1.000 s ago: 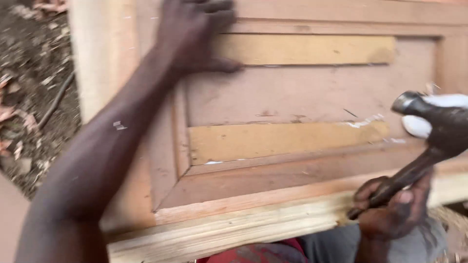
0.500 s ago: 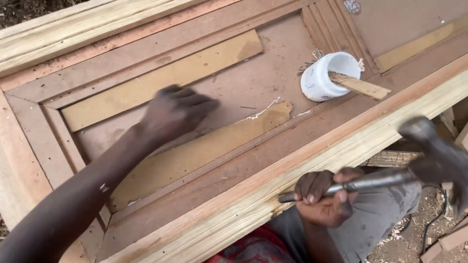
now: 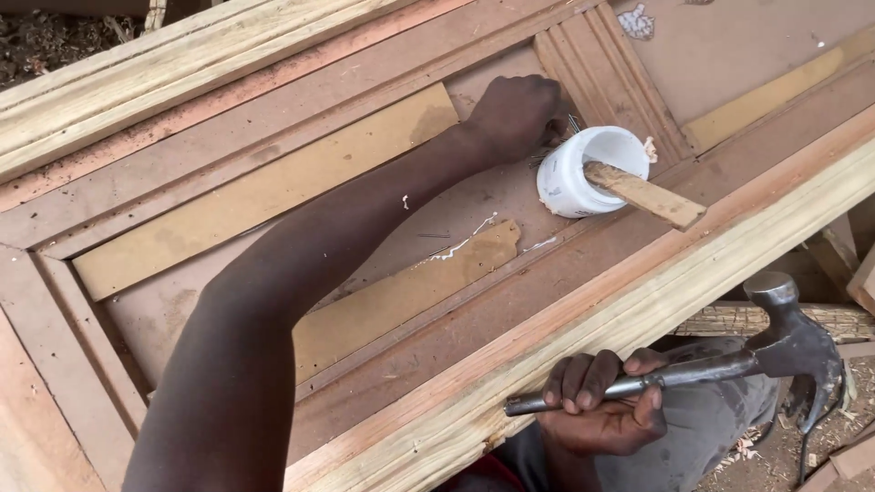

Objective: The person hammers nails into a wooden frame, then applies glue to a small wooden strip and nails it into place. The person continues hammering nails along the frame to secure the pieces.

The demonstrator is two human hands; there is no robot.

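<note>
Here the hammer (image 3: 729,369) lies crosswise, head rightward.

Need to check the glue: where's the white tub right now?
Head view, upper right: the white tub sits on the wooden door panel, beside the left hand.

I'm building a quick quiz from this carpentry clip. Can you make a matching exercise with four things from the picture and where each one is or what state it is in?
Things:
1. claw hammer
2. white tub
3. wooden stick
4. left hand

Places or states:
A. stands on the recessed door panel
B. closed into a fist beside the tub, near some small nails
C. held by its metal handle in the right hand, off the door's near edge
D. leans out of the tub over its rim

Pairs: 1-C, 2-A, 3-D, 4-B
</note>
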